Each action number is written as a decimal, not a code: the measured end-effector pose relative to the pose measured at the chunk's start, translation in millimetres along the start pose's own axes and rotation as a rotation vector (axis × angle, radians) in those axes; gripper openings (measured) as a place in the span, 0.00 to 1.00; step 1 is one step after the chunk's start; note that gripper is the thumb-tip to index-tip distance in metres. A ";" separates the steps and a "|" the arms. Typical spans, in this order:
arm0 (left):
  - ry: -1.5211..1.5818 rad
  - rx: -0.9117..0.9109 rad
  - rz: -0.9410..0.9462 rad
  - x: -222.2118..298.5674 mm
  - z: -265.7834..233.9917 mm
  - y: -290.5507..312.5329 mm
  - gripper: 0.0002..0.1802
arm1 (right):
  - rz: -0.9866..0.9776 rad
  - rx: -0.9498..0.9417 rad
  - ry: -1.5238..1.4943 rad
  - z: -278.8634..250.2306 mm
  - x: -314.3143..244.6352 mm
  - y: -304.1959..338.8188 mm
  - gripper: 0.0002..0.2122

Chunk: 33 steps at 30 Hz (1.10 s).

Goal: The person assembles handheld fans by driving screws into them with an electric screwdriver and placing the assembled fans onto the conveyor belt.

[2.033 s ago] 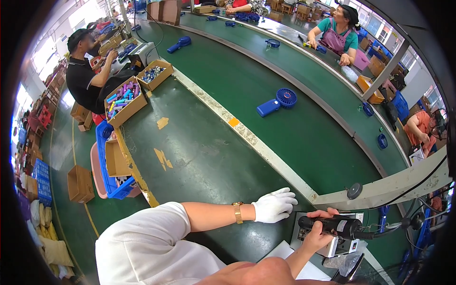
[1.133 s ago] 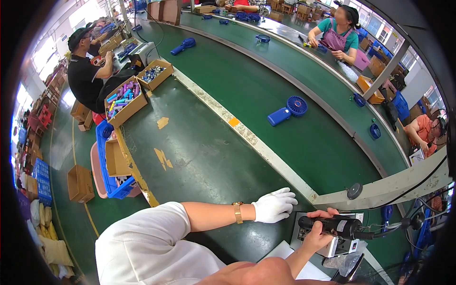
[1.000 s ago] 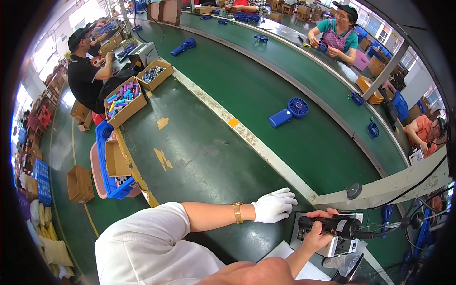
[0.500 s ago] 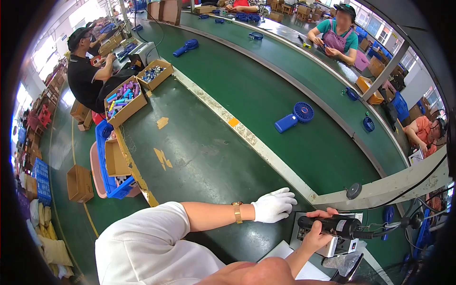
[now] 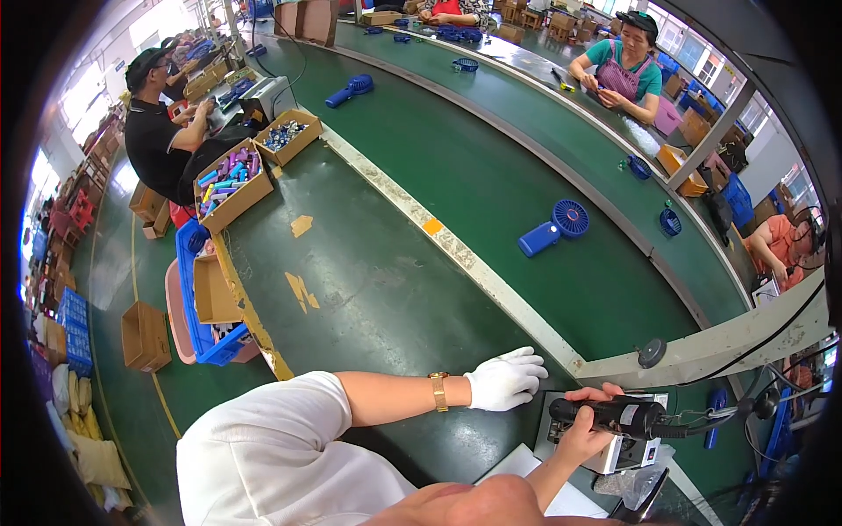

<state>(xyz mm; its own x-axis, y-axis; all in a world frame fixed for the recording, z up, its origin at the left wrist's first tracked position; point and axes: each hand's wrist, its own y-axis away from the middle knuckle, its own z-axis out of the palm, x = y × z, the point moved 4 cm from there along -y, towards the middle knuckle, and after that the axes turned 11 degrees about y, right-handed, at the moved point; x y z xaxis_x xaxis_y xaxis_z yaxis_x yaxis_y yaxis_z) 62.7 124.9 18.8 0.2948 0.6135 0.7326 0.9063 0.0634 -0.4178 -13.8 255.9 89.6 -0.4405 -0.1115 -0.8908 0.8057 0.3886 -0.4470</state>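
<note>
- A busy workshop hall is stretching behind a dark green bench, and a green conveyor belt is running past its far side, behind a worn pale rail.
- The left hand, in a white glove, is resting at the bench's right end; its fingers are lying close together, slightly bent — whether anything is under the palm, I cannot tell. A gold watch is circling that wrist.
- The right hand, bare, is gripping a black cylindrical tool, the thumb pressing on the near side and the fingers curling around the far side.
- That tool is lying nearly level above a pale boxy machine, just right of the glove; a cable is leaving its right end. Whether it is touching the machine, I cannot tell.
- A clear plastic bag is sitting beside the machine.
- On the belt, 2 blue handheld fans are lying well apart: a nearer fan and a farther fan.
- At the bench's far left corner, 2 cardboard boxes are standing side by side — a larger box is holding coloured cylinders, a smaller box small metallic-looking parts.
- Across the belt, a co-worker in a striped apron is holding something small.
</note>
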 end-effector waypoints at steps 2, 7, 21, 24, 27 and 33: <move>0.000 0.002 0.002 -0.5 0.0 0.0 0.04 | -0.015 0.002 0.014 0.4 -1.0 -0.2 0.30; 0.004 -0.014 -0.009 1.4 -1.5 -2.1 0.05 | 0.003 -0.008 -0.027 0.9 -3.5 -0.5 0.29; 0.005 -0.037 -0.019 1.7 -0.1 -1.6 0.05 | 0.006 -0.015 -0.052 1.1 -5.5 -0.2 0.27; 0.003 -0.051 -0.026 1.3 -0.5 -2.1 0.05 | -0.030 -0.015 -0.005 1.5 -2.9 -2.0 0.28; -0.001 -0.050 -0.025 0.8 -0.2 -0.4 0.05 | -0.079 -0.010 0.039 1.5 1.3 -1.6 0.28; 0.003 -0.059 -0.020 -2.7 4.5 1.6 0.05 | -0.166 0.013 0.104 -2.6 11.8 0.6 0.27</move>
<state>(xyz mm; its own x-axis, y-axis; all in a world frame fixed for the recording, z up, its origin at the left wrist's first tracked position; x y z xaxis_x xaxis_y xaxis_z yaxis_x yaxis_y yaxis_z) 62.0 126.9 13.8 0.2774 0.6102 0.7420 0.9283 0.0289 -0.3708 -19.6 257.2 79.0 -0.6059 -0.0774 -0.7918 0.7233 0.3608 -0.5888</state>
